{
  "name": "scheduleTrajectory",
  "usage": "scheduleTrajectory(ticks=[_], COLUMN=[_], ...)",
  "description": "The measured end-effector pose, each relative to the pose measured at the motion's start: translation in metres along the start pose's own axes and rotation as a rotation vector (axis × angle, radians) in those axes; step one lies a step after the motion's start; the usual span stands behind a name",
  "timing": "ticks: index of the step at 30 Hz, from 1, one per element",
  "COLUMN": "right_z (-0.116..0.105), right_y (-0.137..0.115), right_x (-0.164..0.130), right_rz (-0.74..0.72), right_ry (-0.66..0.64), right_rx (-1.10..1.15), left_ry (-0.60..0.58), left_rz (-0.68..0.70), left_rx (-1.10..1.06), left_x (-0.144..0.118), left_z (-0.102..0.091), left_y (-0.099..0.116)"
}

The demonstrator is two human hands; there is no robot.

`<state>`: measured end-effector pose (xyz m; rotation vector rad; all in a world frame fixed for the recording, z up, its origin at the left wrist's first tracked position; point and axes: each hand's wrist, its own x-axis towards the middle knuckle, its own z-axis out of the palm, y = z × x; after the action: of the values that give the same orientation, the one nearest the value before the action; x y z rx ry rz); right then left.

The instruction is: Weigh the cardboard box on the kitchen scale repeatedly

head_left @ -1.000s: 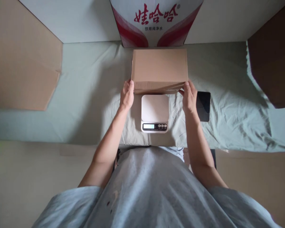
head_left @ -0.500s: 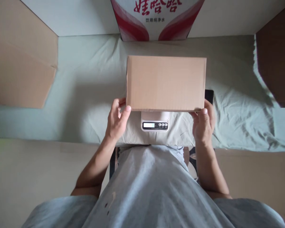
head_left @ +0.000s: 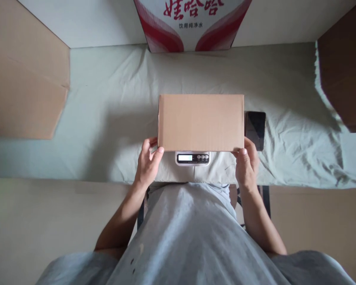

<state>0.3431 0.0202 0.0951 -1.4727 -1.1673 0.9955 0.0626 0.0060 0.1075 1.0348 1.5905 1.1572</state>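
Both hands, left and right, gripped the box's near corners; keeping it level over the scale between them seemed wise.

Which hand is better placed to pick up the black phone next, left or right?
Right, probably. The right hand grips the cardboard box at its near right corner, beside the phone. The left hand is across the scale.

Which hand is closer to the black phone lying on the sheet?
Right. The right hand grips the cardboard box just below-left of the phone; the left hand holds the box's far corner.
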Motion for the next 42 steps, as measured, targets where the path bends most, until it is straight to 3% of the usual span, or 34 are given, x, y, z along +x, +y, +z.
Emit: scheduleTrajectory(ticks=[5, 13, 19, 29, 37, 42], right_z=[-0.001, -0.013, -0.012, -0.008, -0.002, 0.005], right_y=[-0.003, -0.005, -0.003, -0.007, -0.007, -0.012], right_x=[0.002, 0.014, 0.012, 0.013, 0.007, 0.016], right_rz=[0.023, -0.016, -0.02, -0.053, -0.046, -0.114], right_ry=[0.057, 0.194, 0.183, 0.129, 0.07, 0.057], right_rx=[0.046, 0.133, 0.137, 0.136, 0.001, -0.042], left_ry=[0.008, 0.165, 0.165, 0.058, -0.019, 0.056], left_rz=[0.031, 0.083, 0.074, 0.089, 0.089, 0.157], left_rx=[0.032, 0.073, 0.102, 0.08, 0.045, 0.018], left_x=[0.0, 0.012, 0.009, 0.001, -0.003, 0.008], left_z=[-0.004, -0.017, -0.018, -0.013, -0.003, 0.008], left_y=[-0.006, -0.011, -0.01, -0.006, 0.004, 0.017])
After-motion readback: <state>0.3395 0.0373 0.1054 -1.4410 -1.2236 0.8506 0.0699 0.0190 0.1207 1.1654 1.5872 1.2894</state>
